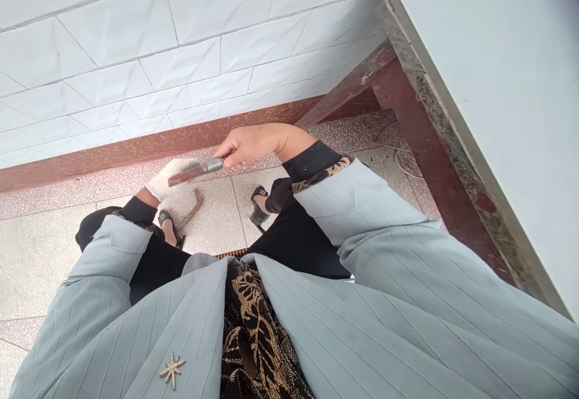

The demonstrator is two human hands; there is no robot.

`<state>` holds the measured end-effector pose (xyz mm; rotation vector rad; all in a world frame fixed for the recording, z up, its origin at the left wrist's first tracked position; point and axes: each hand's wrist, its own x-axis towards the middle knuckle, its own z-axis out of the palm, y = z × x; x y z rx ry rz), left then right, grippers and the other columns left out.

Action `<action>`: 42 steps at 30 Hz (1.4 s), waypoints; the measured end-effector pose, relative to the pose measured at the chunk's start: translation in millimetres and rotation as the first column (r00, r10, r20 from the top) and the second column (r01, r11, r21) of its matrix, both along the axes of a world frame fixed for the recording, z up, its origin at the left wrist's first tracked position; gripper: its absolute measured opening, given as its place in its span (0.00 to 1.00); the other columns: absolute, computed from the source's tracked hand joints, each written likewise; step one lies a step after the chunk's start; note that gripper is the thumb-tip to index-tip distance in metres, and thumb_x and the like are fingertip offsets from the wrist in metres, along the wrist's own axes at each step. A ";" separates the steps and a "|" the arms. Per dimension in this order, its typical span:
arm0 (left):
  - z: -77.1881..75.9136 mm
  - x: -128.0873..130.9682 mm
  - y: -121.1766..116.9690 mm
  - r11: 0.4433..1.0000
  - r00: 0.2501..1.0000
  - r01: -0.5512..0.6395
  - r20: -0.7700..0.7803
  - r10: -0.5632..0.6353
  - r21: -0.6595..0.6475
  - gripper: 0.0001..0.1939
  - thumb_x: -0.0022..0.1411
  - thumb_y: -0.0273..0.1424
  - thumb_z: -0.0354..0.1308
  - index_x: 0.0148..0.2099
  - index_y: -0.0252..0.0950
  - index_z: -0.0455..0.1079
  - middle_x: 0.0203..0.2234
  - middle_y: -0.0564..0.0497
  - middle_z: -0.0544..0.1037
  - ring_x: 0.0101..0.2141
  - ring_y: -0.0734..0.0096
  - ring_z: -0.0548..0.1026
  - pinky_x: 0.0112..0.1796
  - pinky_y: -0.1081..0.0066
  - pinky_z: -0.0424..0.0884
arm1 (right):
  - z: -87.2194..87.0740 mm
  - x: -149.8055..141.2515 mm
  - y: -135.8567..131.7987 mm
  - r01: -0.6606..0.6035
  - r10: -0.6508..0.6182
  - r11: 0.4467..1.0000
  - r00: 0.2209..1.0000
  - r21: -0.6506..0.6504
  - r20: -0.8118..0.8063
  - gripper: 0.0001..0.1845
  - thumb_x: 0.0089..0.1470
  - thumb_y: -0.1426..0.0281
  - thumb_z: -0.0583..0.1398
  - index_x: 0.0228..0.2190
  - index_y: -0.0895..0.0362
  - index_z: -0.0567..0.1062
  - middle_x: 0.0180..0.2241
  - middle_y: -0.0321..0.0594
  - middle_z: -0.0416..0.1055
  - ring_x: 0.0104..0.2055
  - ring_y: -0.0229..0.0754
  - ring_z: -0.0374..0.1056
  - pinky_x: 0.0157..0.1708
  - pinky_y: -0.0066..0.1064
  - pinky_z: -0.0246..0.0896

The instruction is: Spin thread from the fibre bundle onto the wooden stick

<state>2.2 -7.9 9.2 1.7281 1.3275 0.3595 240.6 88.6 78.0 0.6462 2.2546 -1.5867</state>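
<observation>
A flat reddish-brown stick or handle (185, 175) hangs level above the floor in front of me. Grey metal wire (213, 165) is wound in tight turns around its right end. My right hand (248, 145) is bare and closed, pinching that wire-wound end between thumb and fingers. White cloth covers my left hand (169, 177), which is gloved and looks closed right behind the stick. Its fingers are slightly blurred and partly hidden, so what they hold cannot be seen. Below, a curved rust-coloured tool (194, 207) lies on the floor by my left shoe (169, 227).
A white tiled wall (194, 73) with a red-brown skirting stands ahead. To the right is a pale tabletop (506, 85) on a dark red wooden frame (416, 127). Thin cable (400, 160) lies looped under it. My right shoe (259, 206) rests on the speckled floor.
</observation>
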 end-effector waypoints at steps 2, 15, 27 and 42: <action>-1.7 0.5 -1.0 0.995 0.988 -0.061 0.133 0.072 -0.083 0.13 0.66 0.38 0.53 0.40 0.34 0.73 0.25 0.52 0.72 0.26 0.73 0.66 0.29 0.72 0.63 | -0.5 3.1 2.8 0.244 -0.244 0.970 0.966 -0.009 -0.085 0.08 0.61 0.71 0.62 0.39 0.59 0.82 0.28 0.34 0.73 0.29 0.33 0.62 0.34 0.29 0.56; 4.7 9.5 -3.0 0.991 0.991 0.131 0.013 -0.131 -0.013 0.14 0.66 0.37 0.51 0.39 0.35 0.74 0.29 0.53 0.74 0.31 0.73 0.69 0.36 0.70 0.66 | -21.6 -18.2 -6.4 -0.005 -0.191 0.866 0.921 0.500 0.340 0.05 0.56 0.75 0.63 0.32 0.63 0.81 0.32 0.49 0.76 0.37 0.46 0.70 0.38 0.36 0.56; 7.3 3.0 3.2 0.984 0.969 -0.086 0.216 0.119 -0.153 0.13 0.68 0.38 0.52 0.42 0.33 0.71 0.23 0.54 0.67 0.22 0.76 0.61 0.25 0.73 0.59 | 8.6 7.5 2.6 0.400 -0.413 0.910 0.899 -0.110 -0.147 0.09 0.62 0.66 0.62 0.34 0.59 0.77 0.28 0.36 0.72 0.28 0.33 0.62 0.33 0.27 0.58; 6.6 8.5 -1.6 0.979 0.979 0.201 -0.027 -0.201 0.012 0.13 0.66 0.36 0.50 0.38 0.36 0.73 0.32 0.52 0.76 0.34 0.70 0.72 0.41 0.68 0.66 | -18.3 -18.4 -6.7 -0.097 -0.108 0.861 0.924 0.499 0.366 0.09 0.58 0.73 0.61 0.37 0.62 0.82 0.34 0.48 0.77 0.35 0.43 0.69 0.34 0.35 0.55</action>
